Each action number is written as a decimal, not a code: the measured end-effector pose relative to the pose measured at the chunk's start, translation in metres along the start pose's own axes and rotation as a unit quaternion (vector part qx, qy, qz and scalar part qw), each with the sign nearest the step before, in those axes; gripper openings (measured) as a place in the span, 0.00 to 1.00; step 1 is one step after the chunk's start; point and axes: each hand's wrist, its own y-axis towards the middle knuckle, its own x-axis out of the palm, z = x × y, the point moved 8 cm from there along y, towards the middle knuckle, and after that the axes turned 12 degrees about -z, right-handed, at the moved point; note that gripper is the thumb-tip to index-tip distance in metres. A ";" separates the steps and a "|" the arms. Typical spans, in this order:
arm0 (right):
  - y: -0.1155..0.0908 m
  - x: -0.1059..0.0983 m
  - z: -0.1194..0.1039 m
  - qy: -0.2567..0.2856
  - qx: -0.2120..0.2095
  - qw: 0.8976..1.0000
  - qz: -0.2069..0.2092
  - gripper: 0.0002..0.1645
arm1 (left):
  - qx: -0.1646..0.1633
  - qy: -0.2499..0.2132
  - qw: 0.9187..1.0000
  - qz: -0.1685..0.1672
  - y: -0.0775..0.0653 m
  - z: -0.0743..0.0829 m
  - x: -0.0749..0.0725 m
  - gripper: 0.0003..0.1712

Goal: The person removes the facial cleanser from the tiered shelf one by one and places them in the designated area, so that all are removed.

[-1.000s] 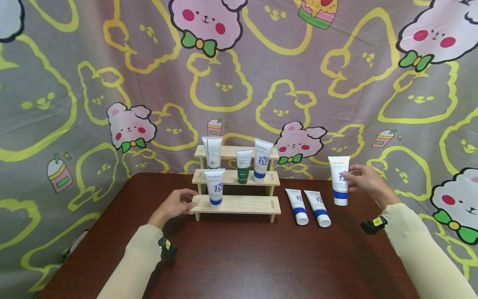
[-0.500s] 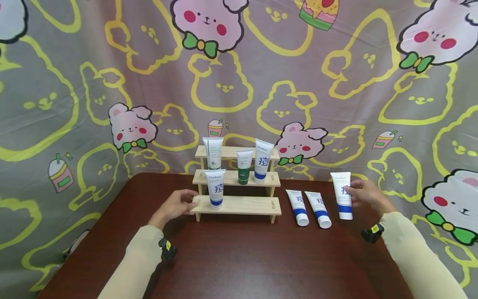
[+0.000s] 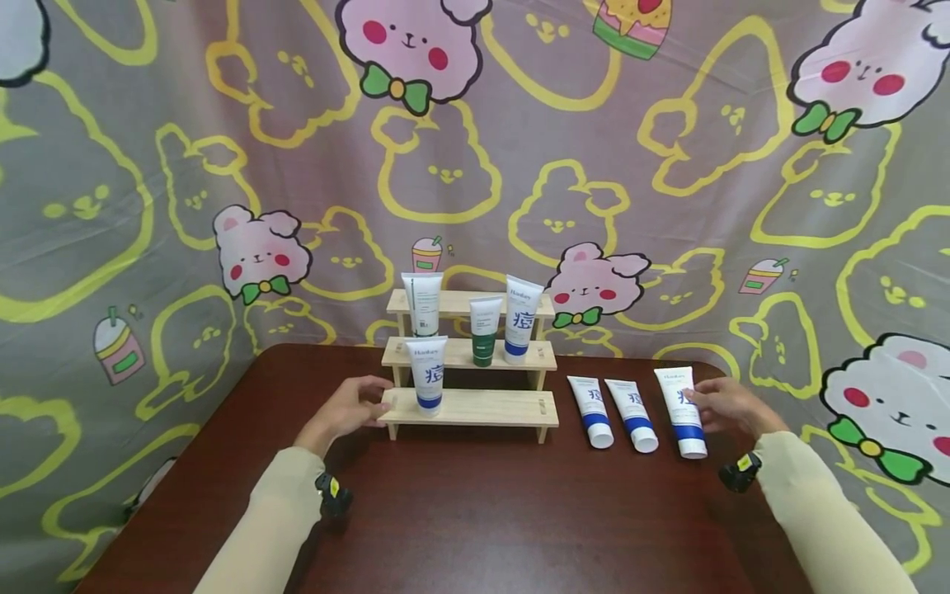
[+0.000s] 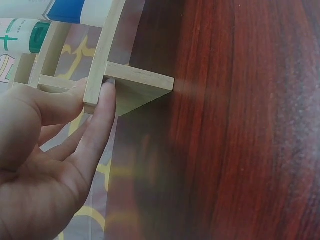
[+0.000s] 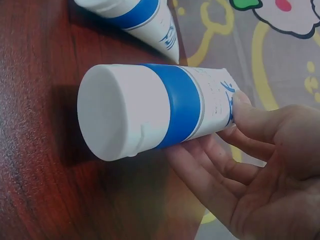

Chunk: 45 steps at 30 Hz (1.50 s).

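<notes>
My right hand (image 3: 731, 406) holds a white squeeze tube (image 3: 677, 400) with a blue band between thumb and fingers. In the right wrist view the tube's white cap (image 5: 107, 112) faces the camera, tilted low over the table. Two similar tubes, a nearer one (image 3: 631, 412) and a farther one (image 3: 591, 410), lie to its left. My left hand (image 3: 347, 411) pinches the left end of the bottom step of a wooden tiered stand (image 3: 490, 406); the left wrist view shows thumb above and finger below the board (image 4: 102, 65).
On the stand, a blue-banded tube (image 3: 428, 375) stands on the bottom step. The middle step bears a green-and-white tube (image 3: 484, 330) and another blue-banded tube (image 3: 521, 318). A white tube (image 3: 423, 304) stands behind at left. A patterned cloth (image 3: 475, 165) hangs behind the table (image 3: 482, 511).
My right hand has lowered the tube toward the table beside the two lying tubes, and its cap end now tips toward the viewer. The left hand keeps its grip on the stand.
</notes>
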 end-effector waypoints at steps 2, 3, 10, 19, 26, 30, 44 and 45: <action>0.001 0.000 0.005 0.007 0.006 1.000 0.003 0.38 | -0.003 0.004 1.000 0.001 0.001 0.001 0.000 0.22; 0.002 0.000 0.007 0.010 0.008 1.000 0.007 0.39 | -0.002 0.006 1.000 0.000 0.001 0.002 0.000 0.22; 0.006 -0.003 0.018 0.006 0.016 0.999 0.048 0.40 | -0.014 0.016 1.000 0.007 0.000 0.002 0.002 0.22; 0.014 -0.002 0.031 0.021 0.019 0.997 0.067 0.39 | -0.014 0.017 1.000 0.012 0.001 0.002 0.000 0.22; 0.014 0.001 0.032 0.033 0.017 0.997 0.062 0.42 | -0.004 0.004 1.000 0.010 0.000 0.001 0.000 0.22; 0.012 -0.001 0.034 0.010 0.022 0.997 0.078 0.41 | 0.000 0.000 1.000 0.007 0.001 0.001 0.001 0.22; 0.015 -0.006 0.038 -0.020 0.028 0.994 0.100 0.41 | -0.011 0.017 1.000 0.017 0.001 0.000 0.001 0.21; 0.015 -0.006 0.037 -0.022 0.029 0.994 0.100 0.40 | -0.014 0.014 1.000 0.021 0.001 -0.001 0.000 0.21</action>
